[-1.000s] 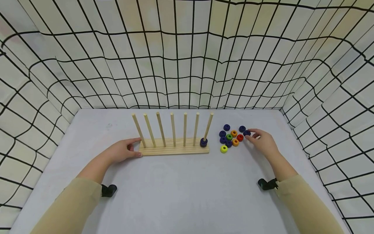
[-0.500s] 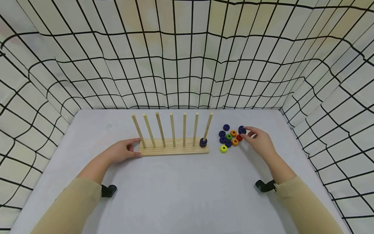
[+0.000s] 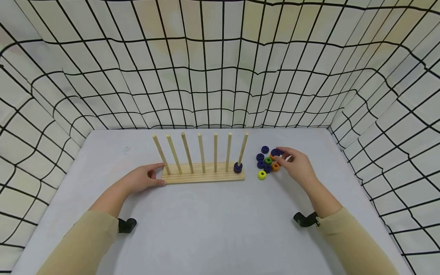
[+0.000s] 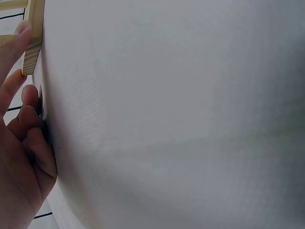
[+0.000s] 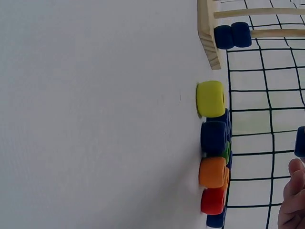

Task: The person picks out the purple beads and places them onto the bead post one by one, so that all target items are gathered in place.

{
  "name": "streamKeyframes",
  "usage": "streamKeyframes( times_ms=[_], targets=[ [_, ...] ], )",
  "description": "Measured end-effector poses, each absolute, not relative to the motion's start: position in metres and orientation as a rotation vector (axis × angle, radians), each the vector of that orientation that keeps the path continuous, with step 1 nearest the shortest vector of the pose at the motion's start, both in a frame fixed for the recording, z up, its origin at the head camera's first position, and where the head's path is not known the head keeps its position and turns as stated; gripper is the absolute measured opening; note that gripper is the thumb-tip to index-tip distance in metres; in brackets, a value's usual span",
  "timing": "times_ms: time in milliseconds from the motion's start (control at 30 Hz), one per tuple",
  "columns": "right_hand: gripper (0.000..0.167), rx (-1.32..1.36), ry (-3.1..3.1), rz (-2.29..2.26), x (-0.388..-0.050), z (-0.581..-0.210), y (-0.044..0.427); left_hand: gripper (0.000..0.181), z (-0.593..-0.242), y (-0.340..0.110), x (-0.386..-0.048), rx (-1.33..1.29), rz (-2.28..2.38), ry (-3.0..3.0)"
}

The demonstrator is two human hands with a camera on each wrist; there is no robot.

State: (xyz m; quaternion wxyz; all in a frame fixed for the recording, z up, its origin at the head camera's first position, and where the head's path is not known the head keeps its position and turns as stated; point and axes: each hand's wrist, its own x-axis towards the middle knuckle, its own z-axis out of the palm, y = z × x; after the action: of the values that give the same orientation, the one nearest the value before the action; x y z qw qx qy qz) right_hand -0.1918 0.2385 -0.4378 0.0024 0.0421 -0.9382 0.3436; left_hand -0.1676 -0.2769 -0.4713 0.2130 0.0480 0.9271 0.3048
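My left hand (image 3: 140, 179) holds the left end of a wooden peg rack (image 3: 203, 177), thumb at its front edge and forefinger behind. In the left wrist view the thumb lies against the end of the rack's base (image 4: 34, 45). Two dark blue beads (image 5: 232, 36) are stacked at the bottom of the rightmost peg. Between thumb and fingertips, my right hand (image 3: 296, 165) pinches another dark blue bead (image 3: 275, 152), lifted above the loose beads. Part of that held bead (image 5: 300, 141) shows at the edge of the right wrist view. The right fingers cover some beads in the head view.
Right of the rack lie several loose beads: a yellow one (image 3: 262, 175), a green one (image 3: 268, 160), an orange one (image 3: 275, 167), a red one (image 5: 213, 201) and dark blue ones (image 3: 265, 149). Black netting (image 3: 220, 80) surrounds the back and sides of the white table (image 3: 206, 229).
My right hand has moved left with the dark blue bead, from the right side of the loose beads to over them. The left hand stays on the rack's end.
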Motion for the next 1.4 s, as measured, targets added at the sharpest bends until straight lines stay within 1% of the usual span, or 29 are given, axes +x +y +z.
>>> streamKeyframes(
  times_ms=[267, 633, 867, 1400],
  targets=[
    [0.046, 0.123, -2.904, 1.169, -0.189, -0.432, 0.224, 0.085, -0.47, -0.278, -0.167, 0.14, 0.846, 2.579],
    [0.045, 0.111, -2.85, 1.28, -0.184, -0.424, 0.208, 0.084, -0.472, -0.277, -0.168, 0.146, 0.85, 2.573],
    [0.049, 0.094, -2.824, 1.365, -0.183, -0.421, 0.202, 0.085, -0.474, -0.278, -0.169, 0.147, 0.843, 2.579],
    [0.051, 0.127, -2.727, 1.468, -0.181, -0.409, 0.192, 0.084, -0.471, -0.277, -0.168, 0.149, 0.831, 2.583]
  ],
)
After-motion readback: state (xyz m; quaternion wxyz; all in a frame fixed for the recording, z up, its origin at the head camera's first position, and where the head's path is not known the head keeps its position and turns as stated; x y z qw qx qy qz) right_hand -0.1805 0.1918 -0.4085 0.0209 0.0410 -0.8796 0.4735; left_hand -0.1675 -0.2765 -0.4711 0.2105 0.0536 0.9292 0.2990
